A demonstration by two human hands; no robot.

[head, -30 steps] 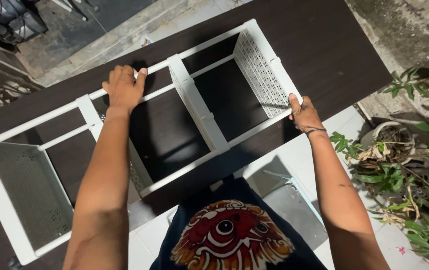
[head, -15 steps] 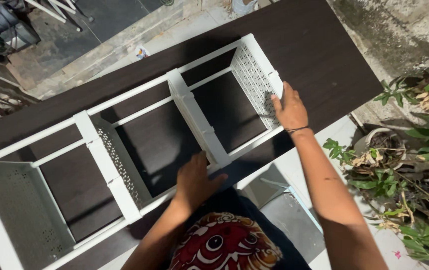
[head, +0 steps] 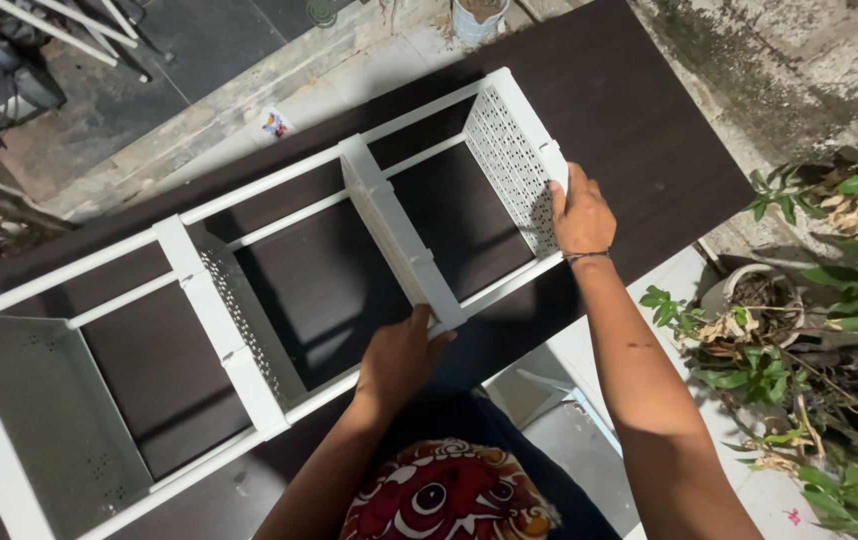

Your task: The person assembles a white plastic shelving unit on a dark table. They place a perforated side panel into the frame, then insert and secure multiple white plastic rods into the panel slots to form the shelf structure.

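I see a scene lit by one hard, bright source from above and near the camera, while the surroundings fall off into dimness. The white rack (head: 249,330) catches that light strongly and its bars look almost washed out, though I still make out the holes in its panels. The dark tabletop (head: 639,130) soaks up light and shows only a faint sheen. Short, crisp shadows lie under the rack's bars and beneath my left hand (head: 401,358). My right hand (head: 581,215) is evenly lit and sharp. The upper left corner is murky, and straight edges bow slightly toward the frame's borders. The plants (head: 829,300) look a little soft.
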